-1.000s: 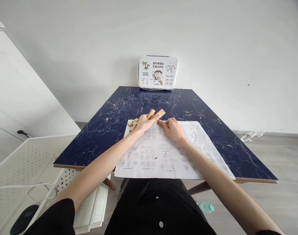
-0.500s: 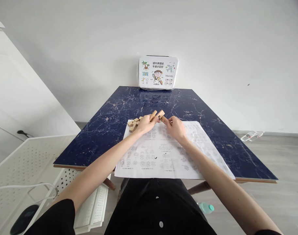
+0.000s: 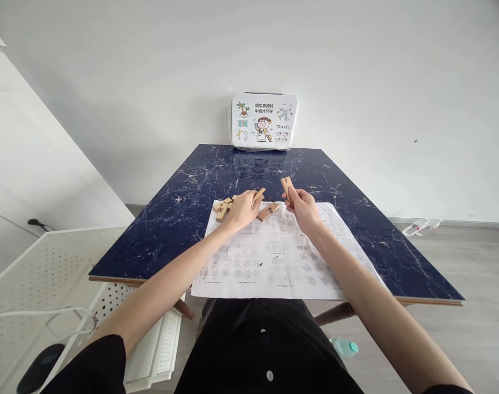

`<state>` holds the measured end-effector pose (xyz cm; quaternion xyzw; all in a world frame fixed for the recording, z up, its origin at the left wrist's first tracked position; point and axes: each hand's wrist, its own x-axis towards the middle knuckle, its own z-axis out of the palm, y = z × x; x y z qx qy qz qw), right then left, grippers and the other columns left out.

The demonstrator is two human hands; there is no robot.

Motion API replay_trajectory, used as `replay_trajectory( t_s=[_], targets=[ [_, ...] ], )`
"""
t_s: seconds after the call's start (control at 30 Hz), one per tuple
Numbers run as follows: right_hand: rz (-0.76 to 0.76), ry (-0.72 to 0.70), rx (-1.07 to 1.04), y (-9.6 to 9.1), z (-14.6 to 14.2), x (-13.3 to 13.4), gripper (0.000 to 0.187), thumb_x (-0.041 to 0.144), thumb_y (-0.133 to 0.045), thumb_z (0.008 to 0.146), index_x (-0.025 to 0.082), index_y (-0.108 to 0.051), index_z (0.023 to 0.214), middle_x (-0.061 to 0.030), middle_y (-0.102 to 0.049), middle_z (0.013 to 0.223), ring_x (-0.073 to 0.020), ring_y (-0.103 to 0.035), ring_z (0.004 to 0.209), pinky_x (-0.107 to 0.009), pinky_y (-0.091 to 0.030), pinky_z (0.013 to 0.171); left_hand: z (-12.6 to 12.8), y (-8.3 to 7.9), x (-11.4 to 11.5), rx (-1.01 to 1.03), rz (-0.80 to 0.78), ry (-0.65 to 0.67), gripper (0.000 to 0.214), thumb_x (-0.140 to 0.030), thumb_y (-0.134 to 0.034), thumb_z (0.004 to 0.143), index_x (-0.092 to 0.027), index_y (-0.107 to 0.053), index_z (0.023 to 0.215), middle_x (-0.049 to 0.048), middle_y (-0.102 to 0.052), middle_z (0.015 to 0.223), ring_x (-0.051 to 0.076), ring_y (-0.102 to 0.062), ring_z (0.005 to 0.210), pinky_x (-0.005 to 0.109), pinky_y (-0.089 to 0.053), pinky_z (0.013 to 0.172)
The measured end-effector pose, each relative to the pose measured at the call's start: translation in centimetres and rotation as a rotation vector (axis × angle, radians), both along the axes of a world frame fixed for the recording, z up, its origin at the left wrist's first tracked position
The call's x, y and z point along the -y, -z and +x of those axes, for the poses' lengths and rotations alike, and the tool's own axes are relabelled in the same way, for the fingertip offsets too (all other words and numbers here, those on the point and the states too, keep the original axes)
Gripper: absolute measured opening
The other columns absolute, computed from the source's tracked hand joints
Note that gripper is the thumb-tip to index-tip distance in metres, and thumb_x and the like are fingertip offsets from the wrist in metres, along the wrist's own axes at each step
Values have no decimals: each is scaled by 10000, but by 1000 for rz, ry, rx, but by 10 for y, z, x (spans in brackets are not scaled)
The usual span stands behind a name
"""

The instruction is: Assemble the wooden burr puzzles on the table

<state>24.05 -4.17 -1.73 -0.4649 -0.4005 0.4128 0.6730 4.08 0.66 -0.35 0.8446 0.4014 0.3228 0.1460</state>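
In my right hand (image 3: pixel 303 209) is a flat wooden puzzle piece (image 3: pixel 287 186) marked with what looks like a 3, held up above the far edge of the printed sheet (image 3: pixel 290 273). My left hand (image 3: pixel 243 209) is closed around a slim wooden piece (image 3: pixel 259 193), whose end sticks out past the fingers. Between the hands, a notched wooden piece (image 3: pixel 267 212) lies on the sheet. Several small wooden blocks (image 3: pixel 222 209) are heaped just left of my left hand, at the sheet's far left corner.
A white case with cartoon prints (image 3: pixel 265 121) stands against the wall at the back of the blue marbled table (image 3: pixel 171 224). White perforated shelving (image 3: pixel 69 251) is to the left. A bottle with a teal cap (image 3: pixel 344 347) is on the floor.
The hands have moved apart. My right hand has lifted the marked piece up and to the right, and a notched piece now lies on the sheet between them.
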Motion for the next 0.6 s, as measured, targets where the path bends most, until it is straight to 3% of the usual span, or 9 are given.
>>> replay_trajectory(
  t_s=[0.2, 0.6],
  targets=[
    [32, -95, -84, -2, 1, 0, 567, 696, -964, 650, 239, -735, 896, -21, -660, 896, -112, -512, 667, -266, -458, 561, 1, -4, 2, 75, -65, 10, 257, -300, -515, 1116, -160, -687, 986, 106, -734, 931, 187, -650, 739, 314, -416, 662],
    [-69, -112, -58, -11, -1, 8, 561, 777, -859, 765, 234, -734, 832, 3, -517, 785, -104, -368, 590, -277, -317, 464, 1, -7, 6, 99, -130, 12, 270, -328, -536, 1111, -169, -663, 933, 77, -700, 802, 163, -580, 619, 312, -363, 616]
  ],
)
